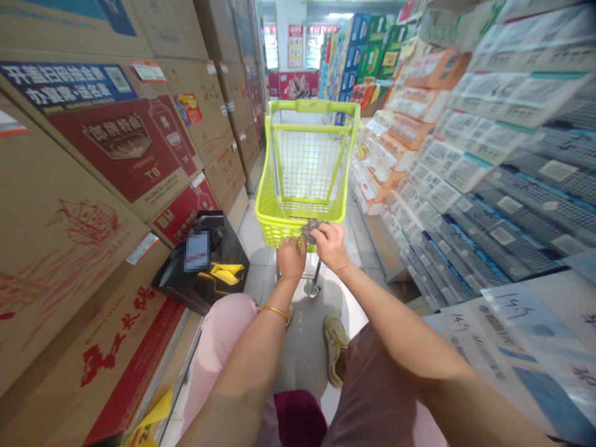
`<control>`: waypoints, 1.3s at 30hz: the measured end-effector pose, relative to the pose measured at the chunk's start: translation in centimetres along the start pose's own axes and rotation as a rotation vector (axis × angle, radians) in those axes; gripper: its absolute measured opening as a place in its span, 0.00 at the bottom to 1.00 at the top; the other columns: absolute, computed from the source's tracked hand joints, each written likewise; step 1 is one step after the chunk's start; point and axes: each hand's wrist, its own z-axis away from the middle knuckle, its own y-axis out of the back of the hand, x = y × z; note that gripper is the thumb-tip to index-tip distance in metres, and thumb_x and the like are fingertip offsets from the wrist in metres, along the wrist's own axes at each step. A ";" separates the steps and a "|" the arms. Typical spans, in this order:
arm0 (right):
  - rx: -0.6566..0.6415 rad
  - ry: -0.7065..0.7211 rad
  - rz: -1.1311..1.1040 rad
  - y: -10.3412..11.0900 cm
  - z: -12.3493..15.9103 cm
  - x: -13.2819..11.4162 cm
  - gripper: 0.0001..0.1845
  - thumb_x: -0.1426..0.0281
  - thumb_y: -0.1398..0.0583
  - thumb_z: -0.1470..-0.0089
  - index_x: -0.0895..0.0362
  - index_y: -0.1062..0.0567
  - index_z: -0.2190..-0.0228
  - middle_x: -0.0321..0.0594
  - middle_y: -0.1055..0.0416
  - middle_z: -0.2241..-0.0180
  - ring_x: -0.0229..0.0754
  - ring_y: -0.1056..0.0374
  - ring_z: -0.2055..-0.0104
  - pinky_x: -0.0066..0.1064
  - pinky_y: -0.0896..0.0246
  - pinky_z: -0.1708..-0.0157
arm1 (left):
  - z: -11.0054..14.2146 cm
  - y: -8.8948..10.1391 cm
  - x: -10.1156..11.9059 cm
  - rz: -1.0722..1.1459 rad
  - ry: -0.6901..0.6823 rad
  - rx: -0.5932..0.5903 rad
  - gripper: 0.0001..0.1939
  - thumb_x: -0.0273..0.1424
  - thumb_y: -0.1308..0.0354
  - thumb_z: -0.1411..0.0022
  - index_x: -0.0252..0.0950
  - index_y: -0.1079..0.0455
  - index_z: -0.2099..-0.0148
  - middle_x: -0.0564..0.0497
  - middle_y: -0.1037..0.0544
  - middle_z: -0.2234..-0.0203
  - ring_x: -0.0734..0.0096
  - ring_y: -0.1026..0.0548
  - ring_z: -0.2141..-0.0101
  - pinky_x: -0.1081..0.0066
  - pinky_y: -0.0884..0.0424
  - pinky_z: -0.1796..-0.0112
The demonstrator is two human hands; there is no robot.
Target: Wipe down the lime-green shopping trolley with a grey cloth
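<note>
A yellow-green plastic shopping cart [305, 130] stands in front of me, its near basket wall close to both hands. My right hand [331, 245] is closed around a crumpled grey rag [311, 231], which lies against the right part of that near wall. Beside it on the left, my left hand [292, 257] has its fingers curled at the same basket wall, apparently gripping it; the fingertips are partly hidden. Below the basket, thin metal legs and a caster wheel [312, 288] show.
Stacked cardboard cartons [125, 143] line the left side. On the floor there, a black box [205, 261] holds a phone and something yellow. Packaged goods [465, 161] are piled along the right. The tiled aisle floor [298, 335] lies between, with my legs and shoes over it.
</note>
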 end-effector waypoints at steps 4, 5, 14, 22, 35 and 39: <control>-0.094 0.096 -0.019 -0.6 1.7 0.0 0.10 0.71 0.46 0.43 0.50 0.24 0.66 0.38 0.32 0.66 0.41 0.47 0.59 0.33 0.54 0.58 | -0.2 0.1 -0.2 -0.048 -0.025 -0.036 0.07 0.27 0.50 0.41 0.36 0.34 0.71 0.46 0.29 0.73 0.62 0.32 0.66 0.66 0.39 0.65; -0.121 0.111 -0.027 -0.7 2.1 -0.1 0.10 0.71 0.46 0.43 0.50 0.24 0.65 0.38 0.31 0.65 0.41 0.47 0.59 0.33 0.54 0.58 | -0.2 0.1 -0.3 -0.067 -0.036 -0.043 0.06 0.26 0.50 0.42 0.36 0.34 0.71 0.46 0.29 0.73 0.62 0.32 0.66 0.65 0.39 0.65; -0.223 0.106 -0.026 -0.2 2.1 0.0 0.11 0.71 0.47 0.42 0.50 0.25 0.63 0.39 0.31 0.62 0.41 0.46 0.56 0.33 0.54 0.56 | -0.2 0.3 -0.4 -0.144 -0.136 -0.060 0.07 0.26 0.48 0.42 0.37 0.33 0.72 0.45 0.29 0.73 0.59 0.33 0.65 0.63 0.40 0.65; 0.027 -0.040 -0.024 2.1 -1.2 0.7 0.14 0.71 0.50 0.42 0.51 0.26 0.62 0.42 0.34 0.62 0.43 0.46 0.55 0.38 0.52 0.53 | 0.0 0.3 -0.3 -0.147 -0.160 -0.010 0.14 0.32 0.54 0.36 0.37 0.31 0.71 0.45 0.29 0.75 0.62 0.34 0.66 0.65 0.41 0.65; -0.398 0.213 -0.041 -0.2 4.5 1.0 0.08 0.69 0.44 0.44 0.52 0.26 0.63 0.40 0.30 0.61 0.42 0.45 0.56 0.34 0.54 0.57 | -0.2 0.0 -0.6 -0.123 -0.136 0.006 0.13 0.32 0.52 0.37 0.36 0.31 0.71 0.45 0.29 0.74 0.61 0.34 0.67 0.65 0.41 0.64; -0.356 0.225 -0.055 0.6 4.0 1.0 0.09 0.70 0.45 0.43 0.53 0.26 0.62 0.40 0.30 0.61 0.42 0.45 0.56 0.34 0.54 0.55 | 0.0 0.4 -0.3 -0.134 -0.132 0.018 0.12 0.32 0.52 0.37 0.36 0.31 0.70 0.45 0.29 0.74 0.61 0.33 0.66 0.65 0.41 0.65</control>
